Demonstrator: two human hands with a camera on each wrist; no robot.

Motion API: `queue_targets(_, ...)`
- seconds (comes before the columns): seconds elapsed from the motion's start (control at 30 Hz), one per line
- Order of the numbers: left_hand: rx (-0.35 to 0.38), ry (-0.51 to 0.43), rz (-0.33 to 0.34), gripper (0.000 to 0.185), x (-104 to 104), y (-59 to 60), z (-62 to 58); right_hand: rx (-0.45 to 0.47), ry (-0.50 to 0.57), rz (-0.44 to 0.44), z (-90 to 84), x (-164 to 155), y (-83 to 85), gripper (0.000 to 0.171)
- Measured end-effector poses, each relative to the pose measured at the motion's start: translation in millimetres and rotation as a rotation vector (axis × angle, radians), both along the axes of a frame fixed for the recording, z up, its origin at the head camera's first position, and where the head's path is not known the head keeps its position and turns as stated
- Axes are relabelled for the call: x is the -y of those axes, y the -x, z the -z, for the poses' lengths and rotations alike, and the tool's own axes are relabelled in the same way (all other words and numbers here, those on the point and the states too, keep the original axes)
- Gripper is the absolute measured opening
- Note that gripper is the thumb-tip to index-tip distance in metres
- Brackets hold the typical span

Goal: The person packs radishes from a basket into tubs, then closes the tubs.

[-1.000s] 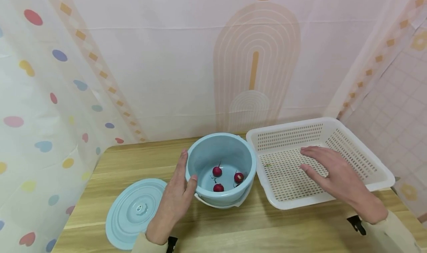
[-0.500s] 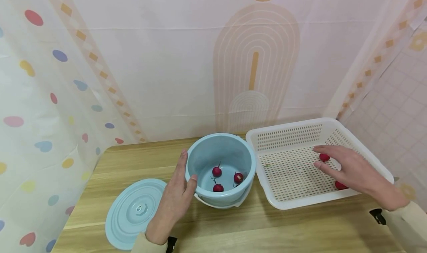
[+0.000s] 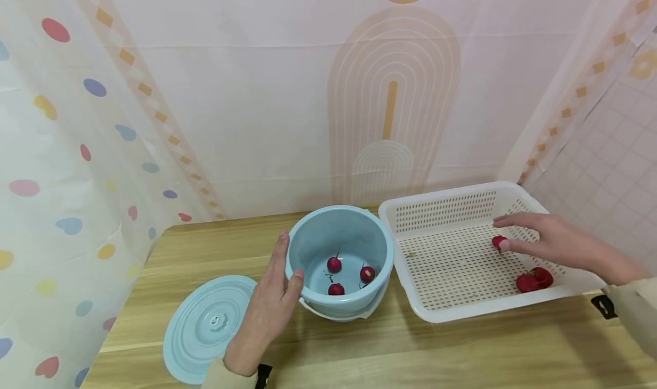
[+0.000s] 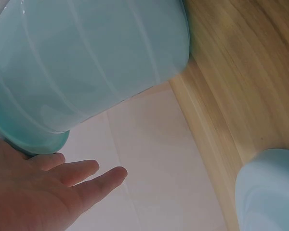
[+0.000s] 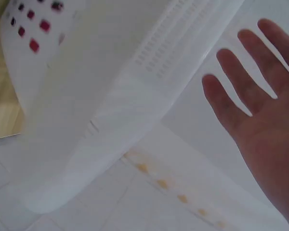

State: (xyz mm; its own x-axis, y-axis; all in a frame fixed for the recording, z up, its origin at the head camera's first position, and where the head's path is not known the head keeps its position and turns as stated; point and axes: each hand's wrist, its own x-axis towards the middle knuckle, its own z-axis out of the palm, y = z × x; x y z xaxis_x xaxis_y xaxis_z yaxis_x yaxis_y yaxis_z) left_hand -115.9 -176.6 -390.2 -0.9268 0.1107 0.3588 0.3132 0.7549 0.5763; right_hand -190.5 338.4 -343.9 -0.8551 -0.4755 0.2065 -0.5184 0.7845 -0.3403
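Note:
A light blue bucket (image 3: 313,298) stands mid-table with several small red radishes (image 3: 334,264) on its floor. My left hand (image 3: 269,300) rests against the bucket's left side, thumb at the near rim, its fingers extended in the left wrist view. To the right, a white perforated basket (image 3: 441,315) holds more radishes: one radish (image 3: 499,242) at the thumb tip of my right hand, and a cluster of radishes (image 3: 528,279) in its near right corner. My right hand (image 3: 559,240) hovers over the basket's right side, its fingers straight and spread in the right wrist view.
A round blue lid (image 3: 200,332) lies flat on the wooden table (image 3: 359,355), left of the bucket beside my left forearm. The bucket's handle hangs down its front. A patterned curtain (image 3: 256,121) hangs right behind the table's back edge.
My right hand has moved right across the basket, and radishes once hidden under it now show. The left hand, bucket and lid stay where they were.

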Motion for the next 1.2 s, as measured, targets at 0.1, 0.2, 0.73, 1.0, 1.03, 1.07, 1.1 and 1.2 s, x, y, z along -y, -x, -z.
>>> queue_targets(0.1, 0.003, -0.001, -0.001, 0.070, 0.2, 0.3, -0.1, 0.112, 0.020, 0.012, -5.6, -4.4, 6.2, 0.041)
queue_targets(0.2, 0.007, -0.001, -0.003, 0.070, 0.4, 0.3, -0.1, 0.201, 0.035, 0.005, -9.4, -7.1, 14.1, 0.045)
queue_targets(0.73, 0.021, -0.005, -0.007, 0.071, -0.3, -0.7, -1.6, 0.466, 0.055, -0.098, -4.2, -17.6, 58.4, 0.047)
queue_targets(1.0, 0.025, -0.003, -0.009, 0.070, -0.3, -0.1, -1.1, 0.626, 0.100, -0.043, 9.8, -21.5, 69.7, 0.059)
queue_targets(1.03, 0.027, -0.003, -0.009, 0.071, -0.1, 0.0, -0.9, 0.639, 0.103, -0.035, 12.0, -21.8, 70.8, 0.060)
queue_targets(1.07, 0.028, -0.004, -0.009, 0.071, 0.0, 0.1, -0.7, 0.649, 0.106, -0.030, 14.1, -21.9, 71.7, 0.061)
queue_targets(1.1, 0.030, -0.005, -0.010, 0.071, 0.1, 0.1, -0.6, 0.658, 0.107, -0.022, 16.0, -21.7, 72.5, 0.061)
queue_targets(1.2, 0.030, -0.007, -0.010, 0.071, 0.0, 0.3, -0.6, 0.669, 0.080, -0.010, 20.6, -20.1, 75.3, 0.061)
